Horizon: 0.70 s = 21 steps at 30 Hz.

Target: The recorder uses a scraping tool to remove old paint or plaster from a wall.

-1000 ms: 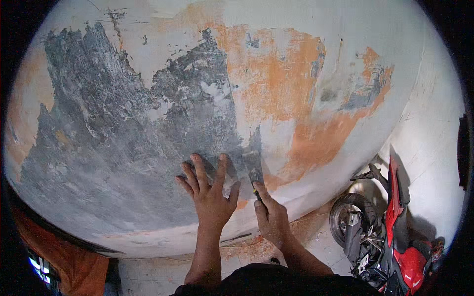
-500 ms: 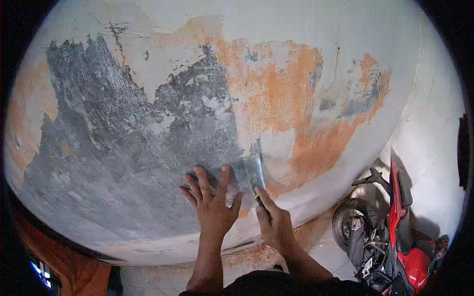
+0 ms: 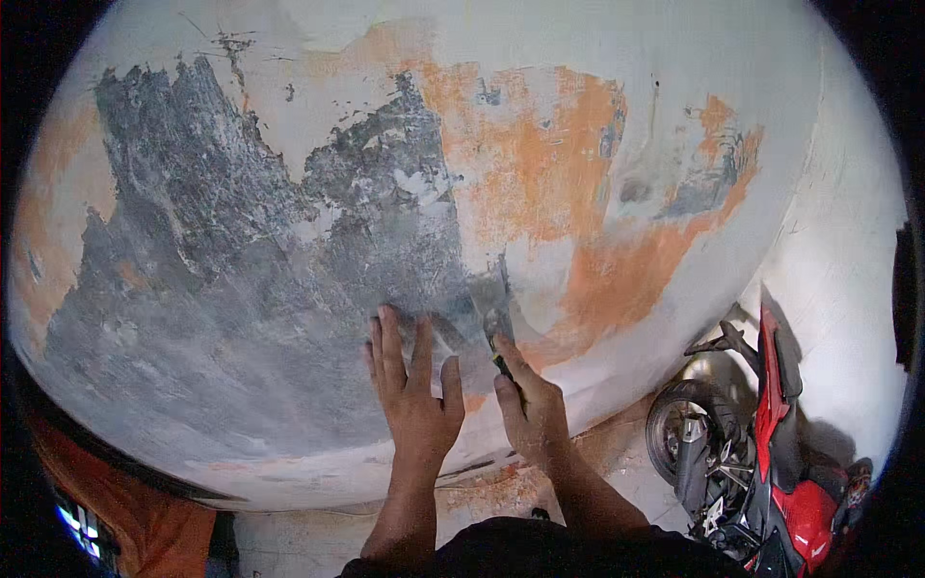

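A wall point(image 3: 260, 328) with peeling paint fills most of the view, showing dark grey bare patches, orange areas and pale white coating. My right hand point(image 3: 536, 414) grips the dark handle of a scraper point(image 3: 494, 320), index finger stretched along it. Its flat metal blade points up the wall and lies at or close to the surface, beside the right border of the grey patch; exact contact cannot be made out. To its left, my left hand point(image 3: 416, 405) is open, fingers extended toward the grey surface and thumb apart, holding nothing. The fingertips appear to rest on the wall.
A red and black motorcycle point(image 3: 805, 520) stands at the lower right, its rear wheel point(image 3: 689, 433) close to the wall's foot. Orange-brown cloth point(image 3: 145, 511) hangs at the lower left. Pale floor point(image 3: 308, 549) shows below the wall.
My left hand's fingers have drawn closer together, and the hand has shifted slightly. The scraper has moved slightly left and up, its blade now darker where it shone before.
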Each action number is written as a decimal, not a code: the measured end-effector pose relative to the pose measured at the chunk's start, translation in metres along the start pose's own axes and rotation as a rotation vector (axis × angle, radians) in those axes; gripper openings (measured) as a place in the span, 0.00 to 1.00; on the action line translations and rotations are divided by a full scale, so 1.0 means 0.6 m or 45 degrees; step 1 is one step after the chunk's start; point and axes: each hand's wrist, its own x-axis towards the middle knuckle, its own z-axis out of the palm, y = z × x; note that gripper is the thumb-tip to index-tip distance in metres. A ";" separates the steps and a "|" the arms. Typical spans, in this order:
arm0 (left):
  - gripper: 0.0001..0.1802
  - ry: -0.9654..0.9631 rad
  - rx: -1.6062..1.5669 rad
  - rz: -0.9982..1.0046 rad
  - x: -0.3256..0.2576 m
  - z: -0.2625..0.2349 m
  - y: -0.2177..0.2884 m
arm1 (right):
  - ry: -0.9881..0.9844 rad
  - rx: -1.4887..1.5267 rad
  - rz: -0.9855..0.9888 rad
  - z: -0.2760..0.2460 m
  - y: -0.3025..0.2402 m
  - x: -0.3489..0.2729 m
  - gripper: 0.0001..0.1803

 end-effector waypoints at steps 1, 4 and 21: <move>0.28 0.025 -0.203 -0.048 0.004 -0.004 0.011 | -0.126 0.025 0.203 -0.016 -0.026 0.017 0.28; 0.24 0.078 -0.381 -0.082 0.010 -0.005 0.027 | 0.076 -0.087 -0.134 0.019 0.009 0.009 0.29; 0.10 -0.381 -1.548 -0.700 0.117 -0.001 0.073 | -0.088 -0.088 0.305 -0.037 -0.036 -0.063 0.43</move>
